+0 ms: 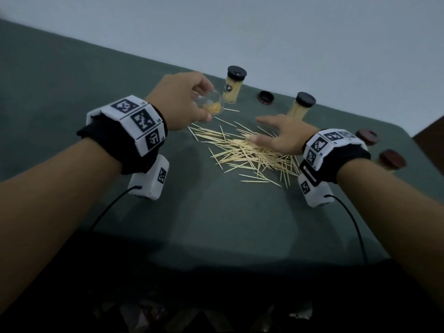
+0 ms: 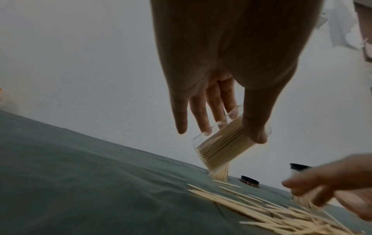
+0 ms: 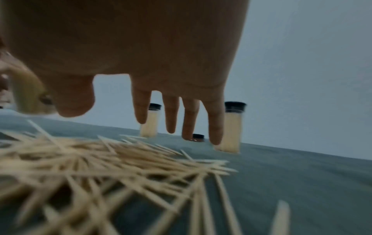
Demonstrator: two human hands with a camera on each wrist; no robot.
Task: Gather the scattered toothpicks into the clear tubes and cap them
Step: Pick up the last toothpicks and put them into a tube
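Note:
A loose pile of toothpicks (image 1: pixel 247 155) lies on the green cloth in mid-table. My left hand (image 1: pixel 204 102) is raised behind the pile's left end. It grips a clear uncapped tube (image 1: pixel 211 105) that is tilted and partly filled with toothpicks. In the left wrist view the thumb and fingers of the left hand (image 2: pixel 231 135) clasp the tube (image 2: pixel 221 147) from both sides. My right hand (image 1: pixel 259 129) hovers open over the pile's right part, fingers spread and holding nothing. The right wrist view shows the right hand (image 3: pixel 124 120) with straight fingers above the blurred toothpicks (image 3: pixel 100 167).
Two filled tubes with black caps (image 1: pixel 234 85) (image 1: pixel 300 104) stand at the back, with a loose dark cap (image 1: pixel 266 97) between them. At the right edge lie a brown cap (image 1: pixel 366 135) and a brown-capped tube (image 1: pixel 390 159). A wall runs behind the table.

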